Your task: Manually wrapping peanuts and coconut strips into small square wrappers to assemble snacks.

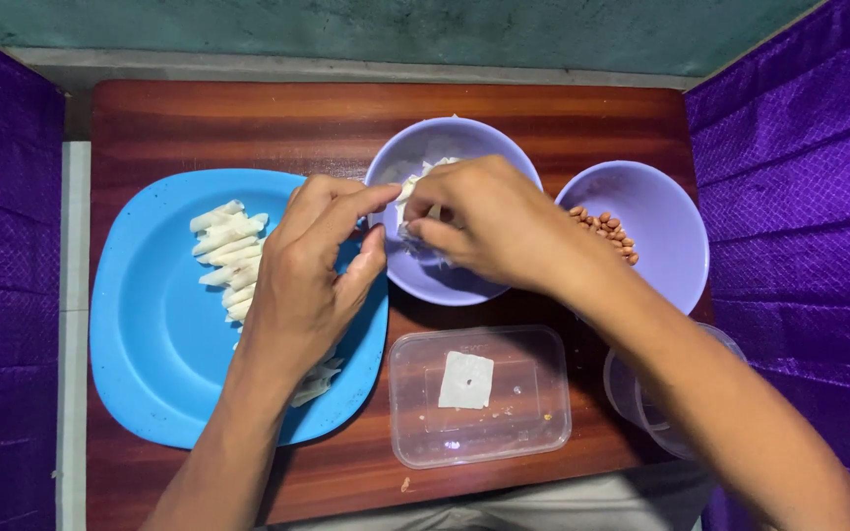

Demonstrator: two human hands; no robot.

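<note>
My right hand (489, 221) reaches into a lilac bowl (415, 147) and pinches a thin white wrapper sheet (413, 189) from the pile inside it. My left hand (312, 261) hovers over the right edge of a blue plate (150, 334), fingers apart, its thumb and forefinger close to the same white sheet; I cannot tell whether they touch it. Several rolled white sticks (228, 246) lie in a row on the plate, partly hidden under my left hand.
A second lilac bowl (656, 211) at the right holds peanuts (607, 231). A clear plastic box (479, 393) near the front edge has one white square sheet (466, 380) in it. A clear cup (641, 403) stands under my right forearm. Purple walls flank the wooden table (199, 118).
</note>
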